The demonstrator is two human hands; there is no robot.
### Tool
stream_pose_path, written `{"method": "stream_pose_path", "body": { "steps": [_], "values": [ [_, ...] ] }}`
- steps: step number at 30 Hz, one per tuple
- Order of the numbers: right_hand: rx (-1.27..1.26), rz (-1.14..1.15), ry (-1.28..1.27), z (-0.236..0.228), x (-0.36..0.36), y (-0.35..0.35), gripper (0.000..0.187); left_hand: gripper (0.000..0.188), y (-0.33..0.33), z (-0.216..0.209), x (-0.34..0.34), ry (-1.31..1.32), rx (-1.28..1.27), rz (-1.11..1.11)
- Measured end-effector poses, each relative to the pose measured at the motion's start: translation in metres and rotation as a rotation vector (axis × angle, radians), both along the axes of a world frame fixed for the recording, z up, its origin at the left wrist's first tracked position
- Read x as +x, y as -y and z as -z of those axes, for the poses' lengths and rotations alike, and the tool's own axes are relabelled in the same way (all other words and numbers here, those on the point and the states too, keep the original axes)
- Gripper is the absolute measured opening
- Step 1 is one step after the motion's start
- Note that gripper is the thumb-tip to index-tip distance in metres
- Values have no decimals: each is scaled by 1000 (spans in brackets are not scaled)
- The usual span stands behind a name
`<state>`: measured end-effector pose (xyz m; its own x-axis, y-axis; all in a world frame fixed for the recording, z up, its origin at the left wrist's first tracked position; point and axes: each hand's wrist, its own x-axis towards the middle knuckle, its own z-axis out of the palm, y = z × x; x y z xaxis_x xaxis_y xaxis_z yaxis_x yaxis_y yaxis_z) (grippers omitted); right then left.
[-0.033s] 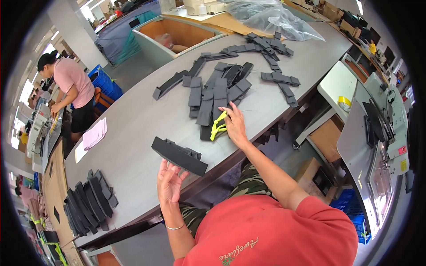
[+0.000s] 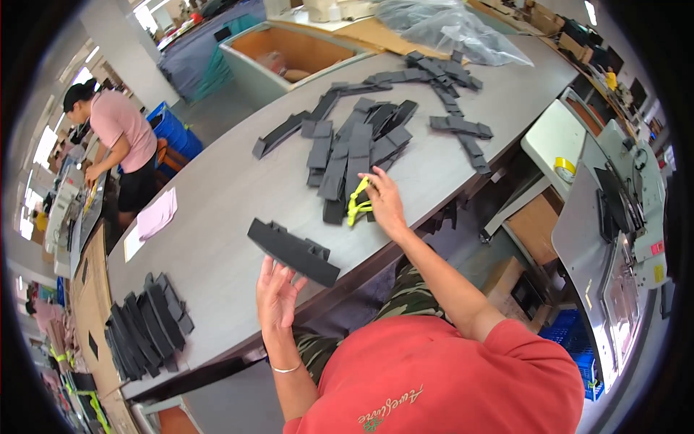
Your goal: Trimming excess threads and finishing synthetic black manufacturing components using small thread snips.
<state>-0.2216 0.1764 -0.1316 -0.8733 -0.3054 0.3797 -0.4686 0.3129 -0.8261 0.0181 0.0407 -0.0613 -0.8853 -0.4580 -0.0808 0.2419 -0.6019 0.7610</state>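
My right hand holds a small bright yellow-green tool, which looks like thread snips, at the near edge of a heap of dark grey folded fabric strips. Its blades cannot be made out against the dark strips. Close to the table's front edge, a curved dark grey padded strip with raised folds along its far side rests on the tabletop. My left hand is palm up with fingers apart, its fingertips touching the strip's near edge without closing round it.
A row of similar curved strips lies at the table's left end. Pink cloth pieces lie at the far left edge. More strips chain across the right side, with clear plastic sheeting behind. A person works at the left.
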Motion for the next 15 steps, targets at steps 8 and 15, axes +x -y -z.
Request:
{"method": "stream_pose_path", "body": {
  "steps": [8,15],
  "values": [
    [-130,-401,74,-54,50,-27,28,31,-4,-10,-15,95,-104,-136],
    [24,-496,-133,-78,87,-5,27,27,-9,-12,-7,198,-138,-229]
  ]
}}
